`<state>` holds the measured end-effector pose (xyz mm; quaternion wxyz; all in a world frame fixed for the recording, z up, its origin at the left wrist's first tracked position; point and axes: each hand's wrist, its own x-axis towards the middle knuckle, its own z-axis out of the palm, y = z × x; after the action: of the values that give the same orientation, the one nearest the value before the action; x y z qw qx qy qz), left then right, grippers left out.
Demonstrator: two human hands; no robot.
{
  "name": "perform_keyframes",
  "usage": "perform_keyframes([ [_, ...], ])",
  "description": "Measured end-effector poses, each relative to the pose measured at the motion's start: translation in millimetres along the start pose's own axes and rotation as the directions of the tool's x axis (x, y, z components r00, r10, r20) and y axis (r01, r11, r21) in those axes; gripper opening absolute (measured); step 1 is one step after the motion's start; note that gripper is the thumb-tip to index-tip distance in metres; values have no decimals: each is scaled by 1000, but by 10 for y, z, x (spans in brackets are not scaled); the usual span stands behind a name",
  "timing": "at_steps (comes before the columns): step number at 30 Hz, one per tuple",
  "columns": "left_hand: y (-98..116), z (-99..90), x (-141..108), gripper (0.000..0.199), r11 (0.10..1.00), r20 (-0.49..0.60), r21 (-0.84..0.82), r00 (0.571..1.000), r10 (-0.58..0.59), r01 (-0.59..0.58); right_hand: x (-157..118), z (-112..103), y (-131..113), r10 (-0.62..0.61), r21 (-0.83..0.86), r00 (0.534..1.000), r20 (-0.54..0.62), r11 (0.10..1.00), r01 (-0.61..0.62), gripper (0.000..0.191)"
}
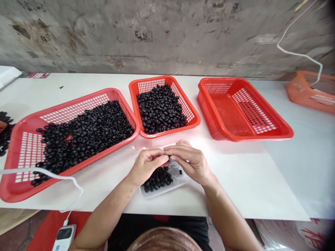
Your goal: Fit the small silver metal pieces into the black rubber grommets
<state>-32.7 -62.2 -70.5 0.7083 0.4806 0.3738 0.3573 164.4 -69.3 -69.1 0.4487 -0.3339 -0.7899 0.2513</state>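
Note:
Above a shallow translucent tray [154, 194], my left hand [149, 163] and my right hand [190, 161] meet with their fingertips pinched together. Between them is a small black ring-like part [169, 158], mostly covered by the fingers; both hands seem to hold it. Black ring-like parts [157, 180] fill the left side of the tray. On its right side lies a pile of tiny shiny metal pieces [176, 168], too small to name, with one black part resting among them.
A large red basket [112, 91] of black parts stands left, and a smaller red basket [195, 122] of similar parts is behind the tray. Stacked red baskets [285, 134] stand right. A white cable [52, 174] runs to a power bank [65, 235] below the table edge.

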Motion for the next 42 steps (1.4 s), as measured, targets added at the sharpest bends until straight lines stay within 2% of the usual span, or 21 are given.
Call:
perform_keyframes([
  [3,9,7,-8,22,996,-58,43,995,75,-73,-3,49,-18,-47,-91,999,-3,995,46,26],
  [7,15,18,-14,16,983,-131,125,980,147,-131,-21,129,-37,-79,-368,997,5,927,76,40],
  [10,12,26,-17,13,966,-125,195,973,196,-170,-24,168,-53,-121,-524,993,4,845,106,34],
  [13,20,35,-21,14,942,-84,264,968,236,-207,-18,179,-80,-168,-592,986,-9,795,130,29],
  [16,29,29,-18,17,940,-46,275,973,224,-203,-14,179,-100,-182,-610,983,3,779,146,26],
  [27,31,16,0,21,985,29,138,995,99,-102,-32,203,-93,-191,-601,981,-43,789,128,24],
  [34,16,-7,0,17,984,0,157,996,88,-87,-14,223,-95,-195,-600,979,-67,792,116,23],
  [38,-9,-29,16,17,992,-9,113,998,64,-62,-21,237,-78,-193,-609,979,-66,785,114,25],
  [42,18,-21,19,18,998,-5,48,1000,28,-27,-34,242,-55,-253,-635,965,-73,757,150,28],
])
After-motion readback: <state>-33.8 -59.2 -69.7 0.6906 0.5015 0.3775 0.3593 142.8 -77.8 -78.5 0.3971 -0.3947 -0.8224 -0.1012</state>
